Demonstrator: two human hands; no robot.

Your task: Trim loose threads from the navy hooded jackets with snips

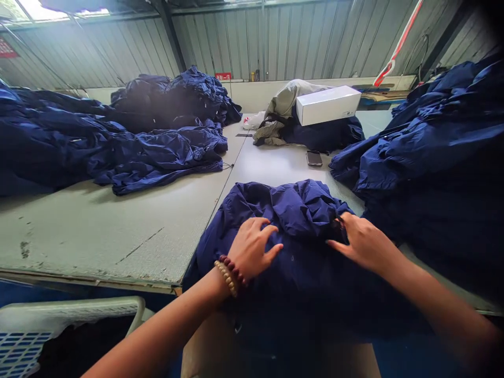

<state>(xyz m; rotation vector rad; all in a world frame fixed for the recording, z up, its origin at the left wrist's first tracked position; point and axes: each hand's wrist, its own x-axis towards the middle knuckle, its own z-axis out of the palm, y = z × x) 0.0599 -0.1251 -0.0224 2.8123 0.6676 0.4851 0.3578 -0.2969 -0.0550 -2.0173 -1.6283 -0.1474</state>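
A crumpled navy garment (291, 262) of thin fabric lies in front of me, its upper part bunched on the table and its lower part hanging over the front edge toward my lap. My left hand (255, 244) rests on its left half, fingers bent loosely and thumb apart, with no fabric pinched. At the right side of the bunched part, my right hand (360, 239) has its fingers curled over a dark fold of the garment, its thumb stretched out below. The fingertips there are partly hidden. Two beaded bracelets (230, 275) circle my left wrist.
Piles of navy garments stand on the left (165, 152) and right (437, 142) of the pale table (118, 231). A white box (328, 105) sits on folded cloth at the back, behind a phone (314, 158). A white plastic basket (79, 310) with dark cloth stands lower left.
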